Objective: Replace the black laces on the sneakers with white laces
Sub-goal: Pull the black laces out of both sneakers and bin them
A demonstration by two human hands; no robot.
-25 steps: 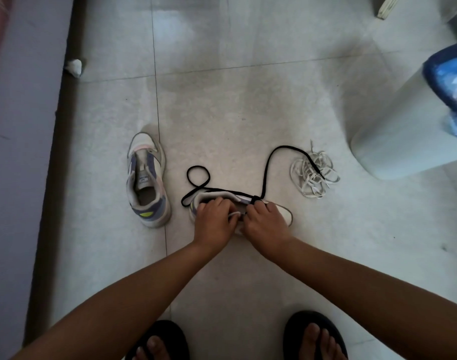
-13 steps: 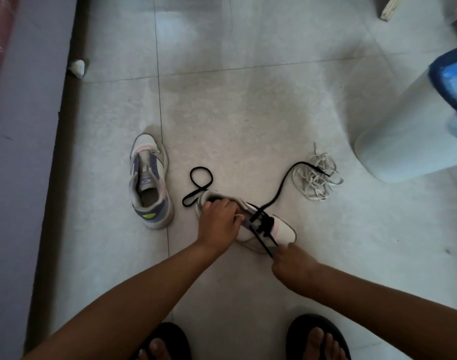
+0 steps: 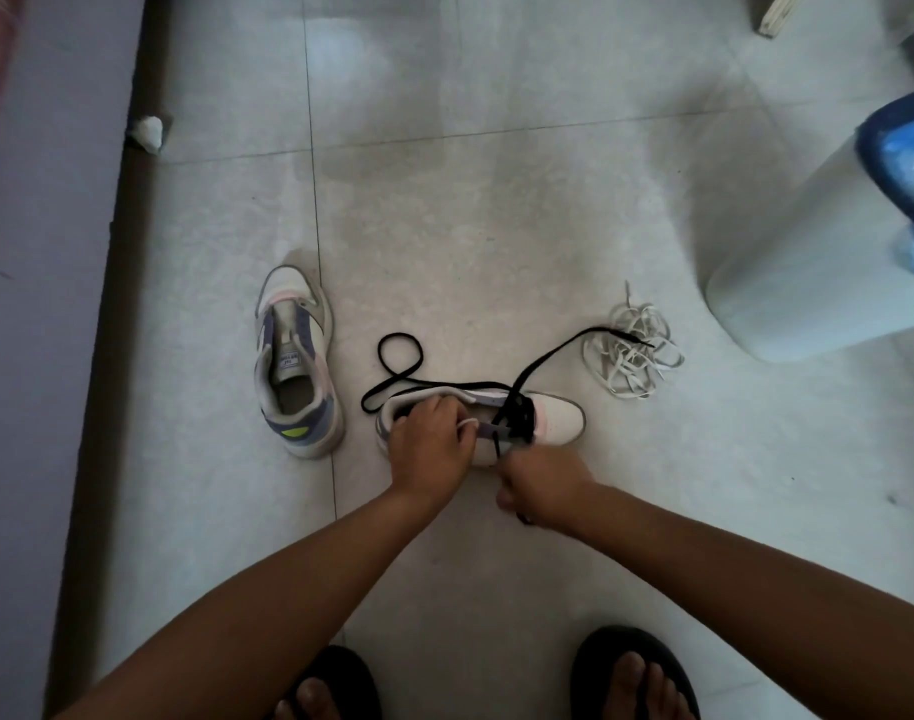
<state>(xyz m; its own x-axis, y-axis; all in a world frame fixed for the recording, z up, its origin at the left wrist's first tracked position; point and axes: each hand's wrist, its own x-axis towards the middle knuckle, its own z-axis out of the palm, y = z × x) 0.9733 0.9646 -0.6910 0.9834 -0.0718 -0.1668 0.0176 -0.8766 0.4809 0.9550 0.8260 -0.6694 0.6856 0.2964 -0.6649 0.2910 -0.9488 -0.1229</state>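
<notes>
Left hand (image 3: 430,449) grips sneaker (image 3: 548,420) on floor (image 3: 496,226); right hand (image 3: 540,485) clamped on black lace (image 3: 548,363), white laces (image 3: 632,356) nearby.

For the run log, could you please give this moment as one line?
left hand: holds sneaker | right hand: pulls black lace | white laces: on floor
</notes>
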